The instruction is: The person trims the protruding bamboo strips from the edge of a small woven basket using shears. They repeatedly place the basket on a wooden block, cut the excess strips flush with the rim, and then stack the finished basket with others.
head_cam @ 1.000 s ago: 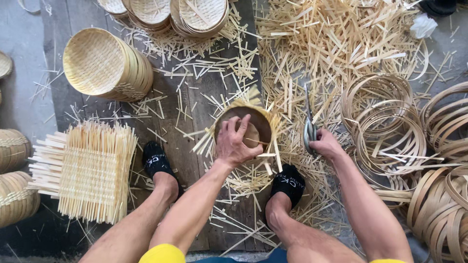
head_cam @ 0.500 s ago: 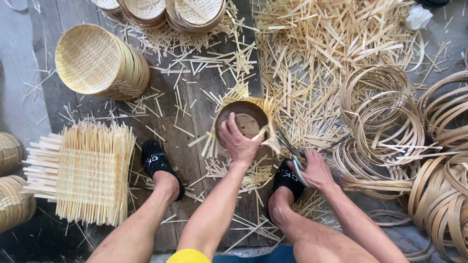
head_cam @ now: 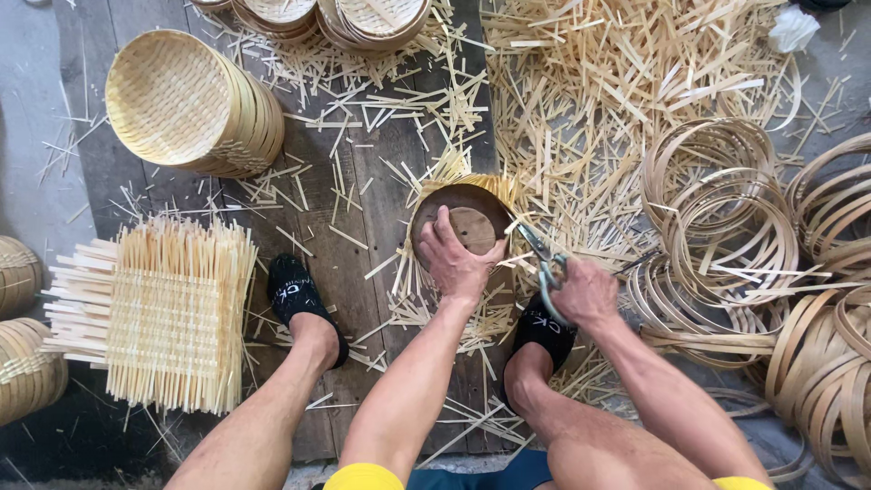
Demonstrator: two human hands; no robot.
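My left hand (head_cam: 456, 260) presses down on a round dark wooden mold (head_cam: 464, 218) with a woven bamboo mat (head_cam: 490, 184) squeezed under and around it, strip ends sticking out. My right hand (head_cam: 585, 292) grips a pair of scissors (head_cam: 542, 257), blades pointing up-left at the mat's edge beside the mold. Both sit on a dark wooden board (head_cam: 363, 172) between my feet in black socks.
A stack of flat woven bamboo mats (head_cam: 168, 313) lies at the left. Stacked finished round baskets (head_cam: 195, 104) are at upper left, more at the top (head_cam: 363, 18). Bamboo hoops (head_cam: 726, 204) pile up at the right. Loose bamboo offcuts (head_cam: 617, 82) cover the floor.
My right hand came in from the right with the scissors and brought the blades to the mat's edge at the mold. My left hand stayed on the mold.
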